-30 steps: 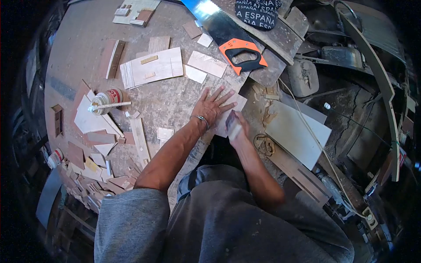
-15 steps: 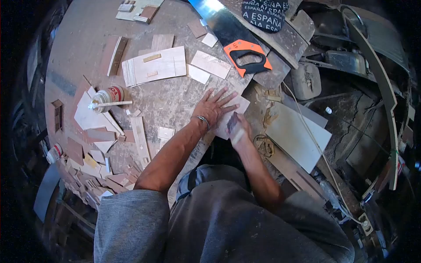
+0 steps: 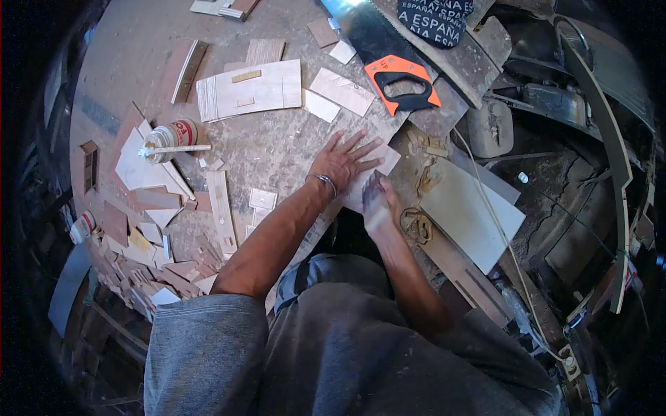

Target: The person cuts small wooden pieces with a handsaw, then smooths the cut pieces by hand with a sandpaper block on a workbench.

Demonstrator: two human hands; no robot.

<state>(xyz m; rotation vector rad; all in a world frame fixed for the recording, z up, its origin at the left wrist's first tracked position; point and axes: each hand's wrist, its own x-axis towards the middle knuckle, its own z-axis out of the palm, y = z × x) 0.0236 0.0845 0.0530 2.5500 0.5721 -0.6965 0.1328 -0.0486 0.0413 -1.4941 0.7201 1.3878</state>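
Currently left hand point(image 3: 340, 166) lies flat on pale board point(image 3: 390, 159) at counter point(image 3: 277, 154) edge, grip splayed; right hand point(image 3: 380, 208) blurred alongside, can't tell whether grip's closed.

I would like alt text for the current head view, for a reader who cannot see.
A person's left hand lies spread on a pale board at the edge of a worktable, with the blurred right hand close beside it. The worktable also holds an orange-and-black-handled saw, wood scraps and a labelled jar.
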